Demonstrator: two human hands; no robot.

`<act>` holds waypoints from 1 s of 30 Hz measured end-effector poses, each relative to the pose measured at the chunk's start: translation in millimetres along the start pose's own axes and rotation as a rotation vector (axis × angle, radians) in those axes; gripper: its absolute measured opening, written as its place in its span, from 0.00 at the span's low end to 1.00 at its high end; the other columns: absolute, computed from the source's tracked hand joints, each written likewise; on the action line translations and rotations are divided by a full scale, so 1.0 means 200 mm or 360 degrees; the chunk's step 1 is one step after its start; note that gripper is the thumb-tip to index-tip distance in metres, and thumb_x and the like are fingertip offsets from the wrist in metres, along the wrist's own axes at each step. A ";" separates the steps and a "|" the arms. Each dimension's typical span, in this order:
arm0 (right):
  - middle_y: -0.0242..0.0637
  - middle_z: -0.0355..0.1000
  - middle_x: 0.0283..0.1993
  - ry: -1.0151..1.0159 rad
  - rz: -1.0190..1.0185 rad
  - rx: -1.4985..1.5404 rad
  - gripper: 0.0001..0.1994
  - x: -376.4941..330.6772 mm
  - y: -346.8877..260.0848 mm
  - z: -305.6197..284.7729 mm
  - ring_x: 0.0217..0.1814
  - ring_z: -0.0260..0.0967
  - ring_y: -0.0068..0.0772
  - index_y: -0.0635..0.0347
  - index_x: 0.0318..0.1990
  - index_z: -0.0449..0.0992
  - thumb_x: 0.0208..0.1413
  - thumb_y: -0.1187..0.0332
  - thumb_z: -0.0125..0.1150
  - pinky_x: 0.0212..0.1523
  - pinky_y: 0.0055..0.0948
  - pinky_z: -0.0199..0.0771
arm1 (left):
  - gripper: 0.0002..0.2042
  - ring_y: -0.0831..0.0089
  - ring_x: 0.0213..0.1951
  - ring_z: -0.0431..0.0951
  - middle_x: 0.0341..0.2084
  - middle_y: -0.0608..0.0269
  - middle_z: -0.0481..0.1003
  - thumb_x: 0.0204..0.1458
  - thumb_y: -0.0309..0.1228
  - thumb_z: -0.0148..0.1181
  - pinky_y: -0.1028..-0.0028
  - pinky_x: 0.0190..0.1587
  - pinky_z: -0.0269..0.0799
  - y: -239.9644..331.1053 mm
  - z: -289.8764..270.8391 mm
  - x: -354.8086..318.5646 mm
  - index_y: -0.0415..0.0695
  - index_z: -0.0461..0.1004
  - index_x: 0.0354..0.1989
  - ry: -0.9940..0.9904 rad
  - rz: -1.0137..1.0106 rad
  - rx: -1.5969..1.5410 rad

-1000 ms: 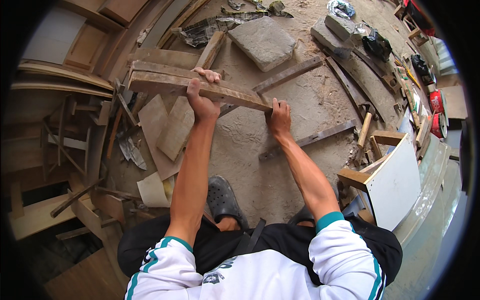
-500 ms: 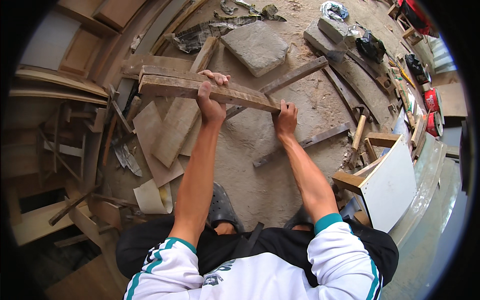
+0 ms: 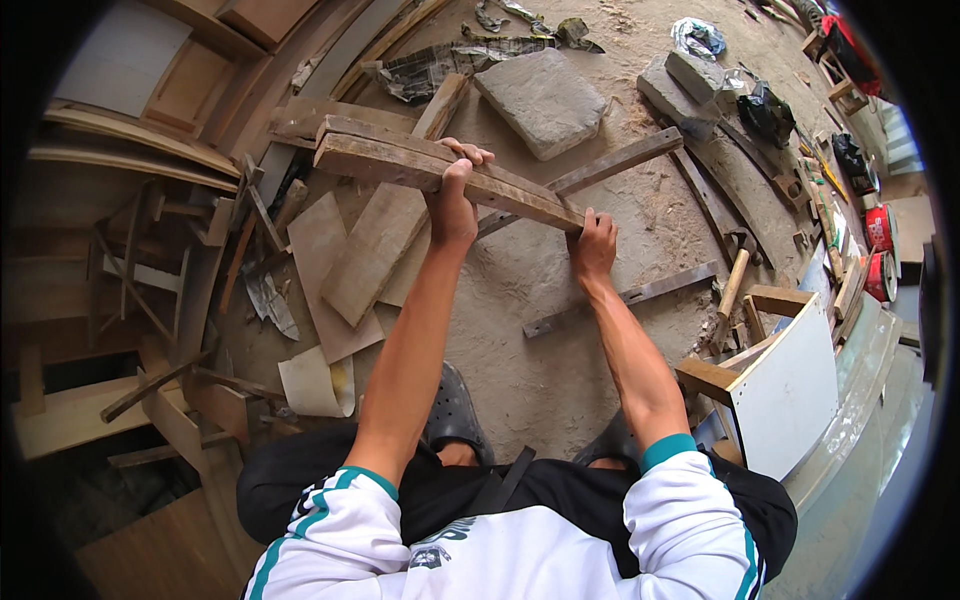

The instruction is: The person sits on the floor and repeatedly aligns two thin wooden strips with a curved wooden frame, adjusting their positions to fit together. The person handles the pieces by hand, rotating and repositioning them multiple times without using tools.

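Note:
Two rough wooden battens (image 3: 385, 165) lie side by side in my hands, held above the floor and sloping down to the right. My left hand (image 3: 455, 200) is wrapped round both near their middle, thumb on the near side and fingers over the far side. At their right end, my right hand (image 3: 596, 245) grips with its fingers closed; part of that grip is hidden. Beyond them another wooden batten (image 3: 630, 157) slants away to the right. A narrow bar with holes (image 3: 625, 300) rests on the floor by my right forearm.
Flat boards (image 3: 375, 250) lie on the left, near stacked wooden panels (image 3: 130, 130). A concrete slab (image 3: 540, 100) is at the far middle. To the right are a hammer (image 3: 735, 280), a white-panelled wooden frame (image 3: 785, 395) and red tins (image 3: 880, 275).
The view has shifted slightly, so the surroundings appear further right. Both hands keep their hold on the two battens, whose tilt is nearly the same.

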State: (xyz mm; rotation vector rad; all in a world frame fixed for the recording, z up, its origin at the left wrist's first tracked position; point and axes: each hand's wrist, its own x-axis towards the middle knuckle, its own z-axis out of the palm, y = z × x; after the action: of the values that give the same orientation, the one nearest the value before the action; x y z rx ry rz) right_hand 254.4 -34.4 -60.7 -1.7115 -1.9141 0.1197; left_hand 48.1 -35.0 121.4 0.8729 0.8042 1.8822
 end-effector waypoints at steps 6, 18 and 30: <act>0.47 0.68 0.44 -0.0067 -0.0059 -0.0008 0.24 0.01 0.04 -0.01 0.48 0.67 0.51 0.67 0.53 0.74 0.48 0.65 0.68 0.48 0.41 0.73 | 0.09 0.70 0.37 0.72 0.29 0.63 0.68 0.51 0.23 0.52 0.60 0.53 0.71 0.00 0.03 -0.02 0.42 0.63 0.40 -0.0001 -0.0033 -0.0223; 0.47 0.67 0.44 -0.0223 -0.0021 -0.0043 0.25 0.04 0.02 -0.03 0.50 0.68 0.52 0.67 0.54 0.74 0.49 0.65 0.67 0.47 0.42 0.75 | 0.08 0.72 0.36 0.71 0.28 0.64 0.68 0.52 0.25 0.55 0.63 0.51 0.71 -0.01 0.02 0.01 0.43 0.64 0.39 0.0032 -0.0026 -0.0252; 0.48 0.68 0.44 -0.0020 -0.0049 0.0216 0.32 -0.02 0.10 0.05 0.49 0.66 0.52 0.66 0.59 0.70 0.45 0.65 0.74 0.52 0.44 0.68 | 0.11 0.69 0.35 0.71 0.28 0.61 0.68 0.47 0.22 0.52 0.63 0.50 0.71 -0.05 0.00 0.01 0.41 0.64 0.40 0.0060 -0.0005 -0.0283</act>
State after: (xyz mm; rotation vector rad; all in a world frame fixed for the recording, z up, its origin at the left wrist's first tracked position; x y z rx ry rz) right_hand 267.5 -31.8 -79.3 -1.5944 -1.8956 0.2438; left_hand 51.9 -29.4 114.2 0.7272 0.6483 1.9393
